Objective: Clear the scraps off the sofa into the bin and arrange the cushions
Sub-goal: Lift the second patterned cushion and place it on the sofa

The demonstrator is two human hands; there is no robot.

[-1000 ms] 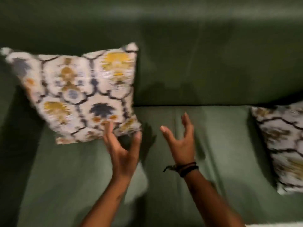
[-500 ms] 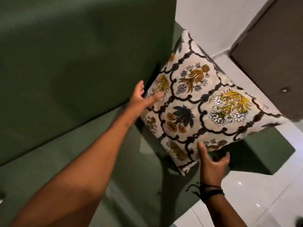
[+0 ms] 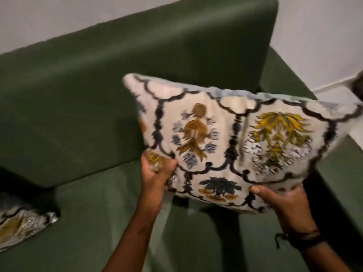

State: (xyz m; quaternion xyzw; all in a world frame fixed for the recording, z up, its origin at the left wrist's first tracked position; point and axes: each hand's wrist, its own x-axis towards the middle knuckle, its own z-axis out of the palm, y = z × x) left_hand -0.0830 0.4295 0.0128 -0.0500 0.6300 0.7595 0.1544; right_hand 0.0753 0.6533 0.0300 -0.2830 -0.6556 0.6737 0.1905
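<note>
A cream cushion [image 3: 231, 142] with dark scalloped lines and yellow, blue and ochre flowers is held up above the green sofa seat [image 3: 94, 222], near the sofa's right end. My left hand [image 3: 155, 171] grips its lower left corner. My right hand [image 3: 282, 203], with dark bands on the wrist, holds its lower edge from beneath. A second cushion [image 3: 21, 226] of the same pattern lies on the seat at the far left, partly cut off by the frame.
The green backrest [image 3: 117, 85] runs behind the held cushion and the right armrest [image 3: 282, 75] sits beyond it. A pale wall [image 3: 318, 36] and a strip of light floor [image 3: 334, 93] show at the upper right.
Both hands went from open near the left cushion to gripping the right-hand cushion, which is now lifted and turned flatter. The view swung to the sofa's right end.
</note>
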